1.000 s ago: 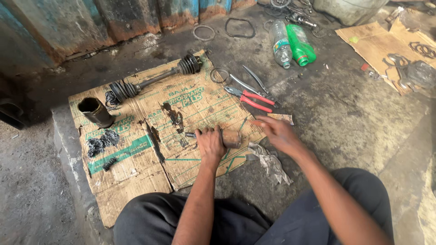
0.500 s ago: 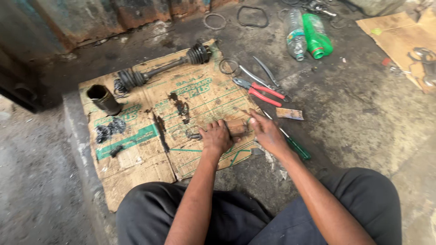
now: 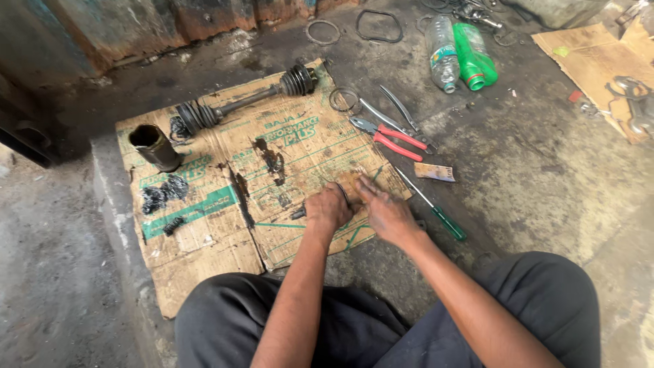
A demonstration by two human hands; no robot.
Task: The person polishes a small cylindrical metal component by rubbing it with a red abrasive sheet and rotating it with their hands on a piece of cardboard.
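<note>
Your left hand [image 3: 328, 210] was curled over a small dark metal ring [image 3: 343, 193] on the near right part of the cardboard sheet [image 3: 204, 252], fingers pressed around it; your right hand [image 3: 385, 212] lay just beside it, fingertips [image 3: 362, 185] flat against the ring's right side, pinching nothing that could be seen. The ring stood on edge between the two hands; most of it was hidden, so which way it faced could not be told.

A small dark part [image 3: 298, 214] sat just left of your left hand. Right of your right hand a green-handled screwdriver [image 3: 432, 205] lay diagonally on the concrete, handle toward you, with a small flat packet [image 3: 434, 172] near its tip. Farther off, red-handled pliers [image 3: 388, 138] and plain metal pliers [image 3: 398, 116] lay at the sheet's right edge. Nothing stood between your hands and these tools.

Across the sheet's far edge ran a drive shaft [image 3: 238, 105], its long axis slanting from near left to far right, a rubber boot at each end. A dark metal cup [image 3: 155, 147] stood at the left, greasy black lumps [image 3: 163, 193] below it. The middle of the sheet, grease-stained, offered open room; its near edge ended at your knees.
</note>
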